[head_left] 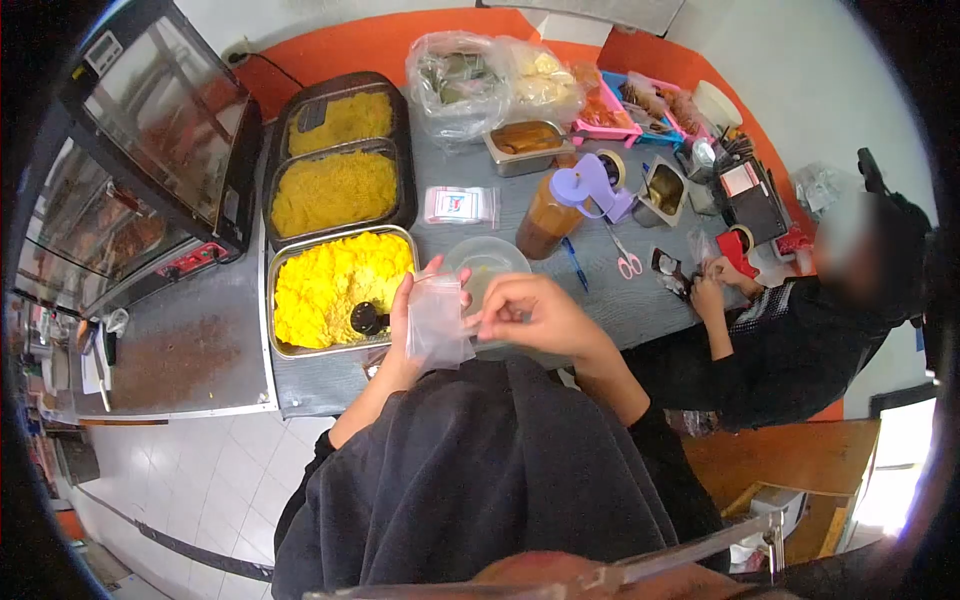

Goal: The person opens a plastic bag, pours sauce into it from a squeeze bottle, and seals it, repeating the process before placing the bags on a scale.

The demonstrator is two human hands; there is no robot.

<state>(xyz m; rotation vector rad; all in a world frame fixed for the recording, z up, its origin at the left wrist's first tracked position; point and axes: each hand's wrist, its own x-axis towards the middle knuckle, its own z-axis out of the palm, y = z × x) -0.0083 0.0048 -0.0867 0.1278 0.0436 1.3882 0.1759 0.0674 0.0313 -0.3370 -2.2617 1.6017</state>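
Observation:
My left hand (402, 318) is closed on a small clear plastic bag (438, 322), held upright in front of my body. Just right of the bag, my right hand (538, 314) has its fingers curled into a pinch; whatever they hold, if anything, is too small to make out. A metal tray (345, 350) of yellow food (335, 275) lies left of my left hand, with a black-handled utensil (368, 319) standing in it. Behind both hands sits a translucent round bowl (487, 252), partly covered by them.
Black trays (408, 185) of yellowish crumbly food stand behind the metal one. A pack of small bags (461, 205), a sauce bottle (545, 218), a blue pen (575, 262) and scissors (627, 262) lie beyond my hands. At right, another person (790, 330) handles a packet. A glass display case (165, 120) is at left.

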